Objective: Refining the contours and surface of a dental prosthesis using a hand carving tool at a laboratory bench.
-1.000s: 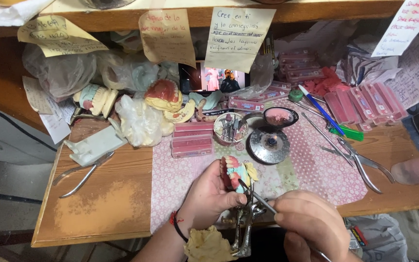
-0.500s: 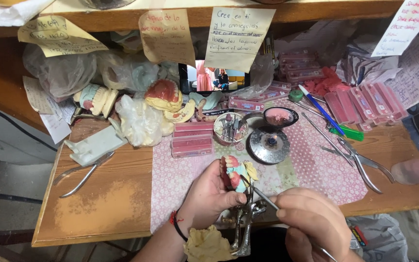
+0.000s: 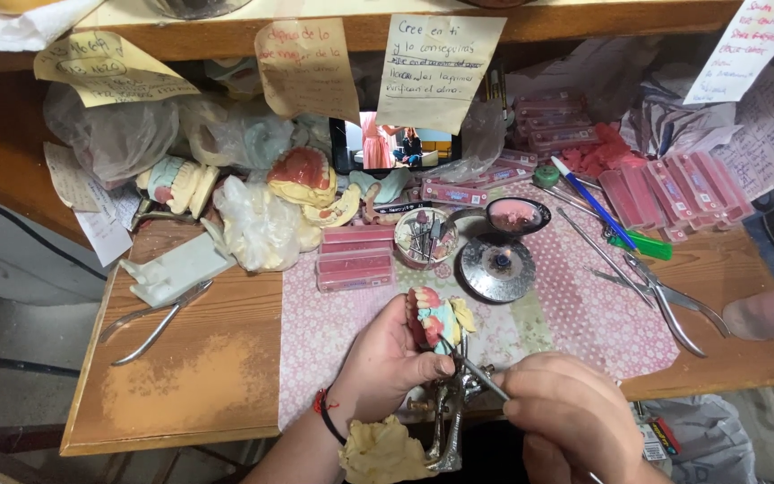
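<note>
Compared with a second ago, little is changing: the right hand (image 3: pixel 575 417) is sitting slightly farther right, and the picture on the small dark-framed phone screen (image 3: pixel 393 143) is showing different figures.

From the head camera, the left hand (image 3: pixel 391 358) is curling its fingers around a pink-and-teal denture model with pale teeth (image 3: pixel 432 315), thumb pressing at its lower edge, just above the near edge of the table. That model is sitting atop a shiny metal articulator frame (image 3: pixel 450 421). The right hand is closing in a pinch on a thin metal hand tool (image 3: pixel 477 376), whose tip is touching the model's underside. A lump of yellowish wax (image 3: pixel 382 453) is lying below the left wrist.

Above the shelf edge, paper notes are hanging: a yellow curled slip (image 3: pixel 105 72) at the left, a tan rounded one (image 3: pixel 306 67) next to it, a pale rectangular sheet (image 3: pixel 436 67) over the phone, and a white slanted note (image 3: pixel 754 45) at the far right. Flat pink rectangular packets (image 3: pixel 354 258) are stacking behind the left hand, and more pink boxes (image 3: pixel 674 188) are standing at the right rear. Clear plastic bags (image 3: pixel 114 134) are bunching at the left rear. A round metal dish (image 3: pixel 497 267) is resting on the pink patterned cloth (image 3: pixel 584 309), and steel pliers (image 3: pixel 150 318) are lying on the bare wooden tabletop (image 3: pixel 190 385).
</note>
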